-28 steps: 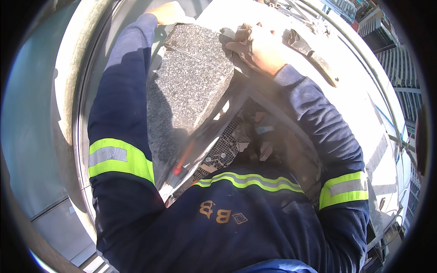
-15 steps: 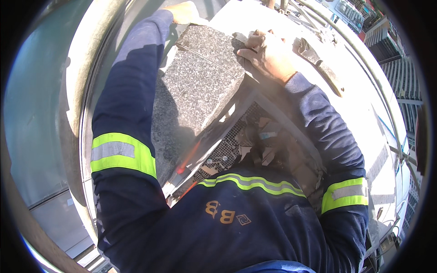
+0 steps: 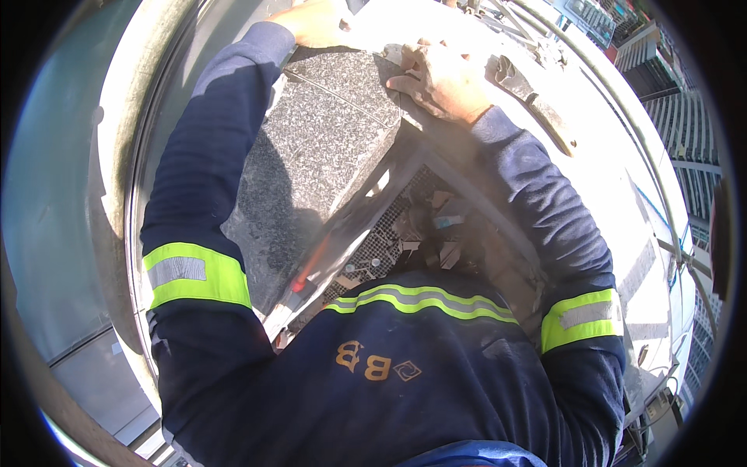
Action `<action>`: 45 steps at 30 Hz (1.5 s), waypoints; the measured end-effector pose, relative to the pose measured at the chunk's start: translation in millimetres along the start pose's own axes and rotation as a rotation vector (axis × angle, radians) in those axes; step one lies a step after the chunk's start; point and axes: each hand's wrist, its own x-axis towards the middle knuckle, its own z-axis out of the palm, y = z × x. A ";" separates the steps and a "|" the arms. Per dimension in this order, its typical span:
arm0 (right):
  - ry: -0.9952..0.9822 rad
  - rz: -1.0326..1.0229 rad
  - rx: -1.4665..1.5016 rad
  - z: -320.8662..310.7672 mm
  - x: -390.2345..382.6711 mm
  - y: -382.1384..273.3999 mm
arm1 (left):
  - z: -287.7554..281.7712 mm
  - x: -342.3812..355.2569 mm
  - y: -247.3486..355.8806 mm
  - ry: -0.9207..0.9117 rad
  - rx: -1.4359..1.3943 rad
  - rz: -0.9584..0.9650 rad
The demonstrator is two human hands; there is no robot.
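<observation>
A grey speckled stone slab (image 3: 319, 140) with a thin line across its far part lies in front of me, partly under my left arm's shadow. At its far edge is my left hand (image 3: 315, 23), fingers curled in and partly lost in glare. My right hand (image 3: 443, 82) rests at the slab's far right corner, its thumb reaching to the slab and its fingers bent. A small pale grey lump (image 3: 393, 54) shows beside those fingers. What either hand grips, if anything, is too bright or hidden to make out.
To the right, a tool with a long worn handle (image 3: 548, 121) lies on the sunlit surface. Below the slab is a framed opening with mesh (image 3: 381, 241) and scraps. An orange-red tipped object (image 3: 299, 280) lies beside the slab. A curved pale rail (image 3: 117, 156) runs along the left.
My left hand has moved a little right along the slab's far edge. The right hand stays at the corner. The whole view has shifted slightly.
</observation>
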 end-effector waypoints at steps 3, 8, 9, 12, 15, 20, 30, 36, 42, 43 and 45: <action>-0.056 0.042 -0.090 -15.1 -0.4 -15.2 | 37.2 -15.9 42.9 0.307 -0.003 0.097; -0.013 -0.069 -0.029 0.7 0.8 -2.4 | 28.2 -31.4 49.4 0.270 -0.130 0.091; 0.052 -0.169 -0.134 11.9 0.8 14.9 | 22.2 -29.7 50.7 0.195 -0.128 0.080; 0.055 -0.360 -0.196 17.9 9.3 43.8 | 13.7 -30.2 55.8 0.069 -0.200 -0.008; -0.044 -0.428 -0.262 8.5 14.0 38.9 | 6.7 -38.9 66.5 0.064 -0.266 -0.108; 0.002 -0.470 -0.246 -0.8 13.4 27.3 | 17.1 -30.4 61.9 0.106 -0.112 0.003; -0.060 -0.088 -0.382 -34.8 -0.1 -38.2 | -3.6 -36.0 75.6 -0.057 -0.008 -0.064; -0.087 0.027 -0.185 -38.5 16.8 -37.6 | -11.4 -60.0 99.4 -0.126 0.073 -0.135; -0.049 0.103 -0.034 -49.9 10.2 -43.1 | -16.5 -52.3 115.4 -0.171 0.076 -0.201; -0.060 0.116 -0.011 -50.3 9.0 -44.0 | -16.4 -51.5 115.9 -0.173 0.067 -0.202; -0.080 0.144 0.033 -53.2 6.8 -46.2 | -9.3 -51.9 115.5 -0.138 0.062 -0.209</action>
